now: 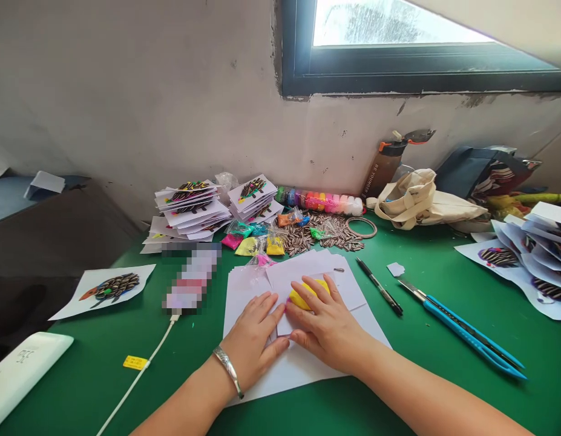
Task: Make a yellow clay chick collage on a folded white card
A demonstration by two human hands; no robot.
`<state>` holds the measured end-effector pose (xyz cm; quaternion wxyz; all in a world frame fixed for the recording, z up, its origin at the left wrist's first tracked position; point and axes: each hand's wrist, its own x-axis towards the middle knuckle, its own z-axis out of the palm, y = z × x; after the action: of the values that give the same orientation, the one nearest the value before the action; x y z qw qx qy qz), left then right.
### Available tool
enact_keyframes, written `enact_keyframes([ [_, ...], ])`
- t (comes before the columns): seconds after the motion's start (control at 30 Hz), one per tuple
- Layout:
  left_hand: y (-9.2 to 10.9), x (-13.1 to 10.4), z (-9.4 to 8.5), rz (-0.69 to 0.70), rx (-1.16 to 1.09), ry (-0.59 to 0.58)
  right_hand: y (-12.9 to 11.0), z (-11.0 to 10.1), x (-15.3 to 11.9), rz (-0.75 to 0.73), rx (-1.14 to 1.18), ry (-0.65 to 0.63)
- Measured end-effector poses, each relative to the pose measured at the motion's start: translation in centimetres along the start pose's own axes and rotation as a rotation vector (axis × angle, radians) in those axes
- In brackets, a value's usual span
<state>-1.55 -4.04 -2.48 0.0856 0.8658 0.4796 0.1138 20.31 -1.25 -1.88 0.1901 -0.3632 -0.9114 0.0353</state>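
Note:
My right hand point(328, 330) lies with its fingers spread over a flat patch of yellow modelling clay point(299, 297), which has a bit of pink or purple at its left edge. Under the clay is a small white paper point(283, 327), on top of a stack of larger white sheets point(241, 290). Beside it, my left hand point(250, 336), with a silver bracelet point(228, 370) at the wrist, rests with fingers stretched out on the papers, its fingertips near the clay's left edge. My right fingers hide part of the clay. A single seed point(339, 270) lies near the stack's top right.
Sunflower seeds point(299, 241), bagged clay point(275, 245) and finished seed pictures point(193, 212) lie behind. To the right are a pen point(380, 287) and blue tweezers point(473, 330). A white cable point(139, 375) and power bank point(28, 375) lie left.

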Motion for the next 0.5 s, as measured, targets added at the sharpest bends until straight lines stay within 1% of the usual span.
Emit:
enact_keyframes([
  [0.1,-0.19,-0.19,0.25,0.017,0.003,0.03,-0.01,-0.23,0.06,0.038,0.013,-0.02],
  [0.23,-0.4,-0.13,0.32,0.043,0.022,0.028,0.01,-0.4,0.12,0.061,0.04,-0.072],
  [0.4,-0.57,0.26,0.33,0.05,0.042,0.0,0.09,-0.13,0.13,0.091,0.028,-0.072],
  [0.5,-0.48,0.41,0.12,0.048,0.048,-0.005,0.17,0.04,0.04,0.101,0.008,-0.048],
])
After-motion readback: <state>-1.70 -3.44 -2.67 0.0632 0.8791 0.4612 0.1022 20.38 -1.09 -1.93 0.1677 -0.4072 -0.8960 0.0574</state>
